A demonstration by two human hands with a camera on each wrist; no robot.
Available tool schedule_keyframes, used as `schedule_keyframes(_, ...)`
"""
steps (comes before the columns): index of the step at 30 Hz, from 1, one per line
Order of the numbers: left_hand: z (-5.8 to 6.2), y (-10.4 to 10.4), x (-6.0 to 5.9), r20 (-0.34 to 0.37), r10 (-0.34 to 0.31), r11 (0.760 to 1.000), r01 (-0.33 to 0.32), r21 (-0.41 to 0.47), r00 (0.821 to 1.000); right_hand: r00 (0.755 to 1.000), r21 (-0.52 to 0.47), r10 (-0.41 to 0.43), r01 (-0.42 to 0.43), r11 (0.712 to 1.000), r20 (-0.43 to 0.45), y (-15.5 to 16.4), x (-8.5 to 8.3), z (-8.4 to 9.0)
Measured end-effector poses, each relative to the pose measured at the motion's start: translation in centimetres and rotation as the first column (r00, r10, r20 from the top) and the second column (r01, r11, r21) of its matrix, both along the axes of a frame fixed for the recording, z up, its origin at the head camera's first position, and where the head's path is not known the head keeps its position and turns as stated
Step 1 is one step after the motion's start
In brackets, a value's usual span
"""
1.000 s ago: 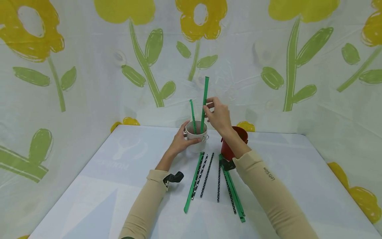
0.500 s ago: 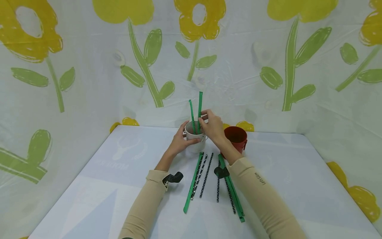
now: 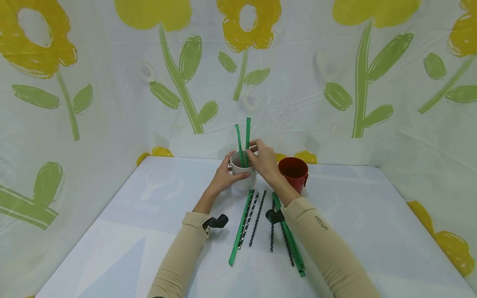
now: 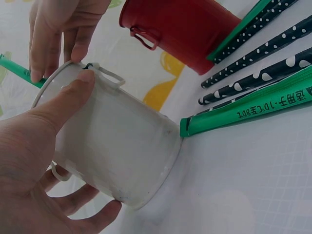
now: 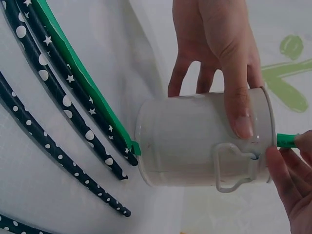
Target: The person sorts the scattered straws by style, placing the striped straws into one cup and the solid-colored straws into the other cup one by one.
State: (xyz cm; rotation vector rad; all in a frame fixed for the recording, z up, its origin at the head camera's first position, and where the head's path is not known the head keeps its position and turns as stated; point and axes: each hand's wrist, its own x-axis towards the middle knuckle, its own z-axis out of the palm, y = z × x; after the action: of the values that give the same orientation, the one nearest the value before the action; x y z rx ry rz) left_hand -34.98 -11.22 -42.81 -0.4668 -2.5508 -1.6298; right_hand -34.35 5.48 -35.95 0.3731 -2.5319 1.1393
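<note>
With the white pail held by the left hand between thumb and fingers, the green-wrapped straw pinched by the right hand, its lower end inside the pail, should be guided down beside the second green-wrapped straw and released gently.

Flower-printed sheeting marks a screened-off booth.
</note>
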Motion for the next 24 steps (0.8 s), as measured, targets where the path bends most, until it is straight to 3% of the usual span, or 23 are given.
schedule_keyframes(24, 0.1, -0.1, 0.2, 0.028, 0.004, 1.0, -0.004, 0.01, 1.0, 0.999, -0.064, 0.047, -0.046, 0.997, 0.005, 0.6, 0.5, 0.9)
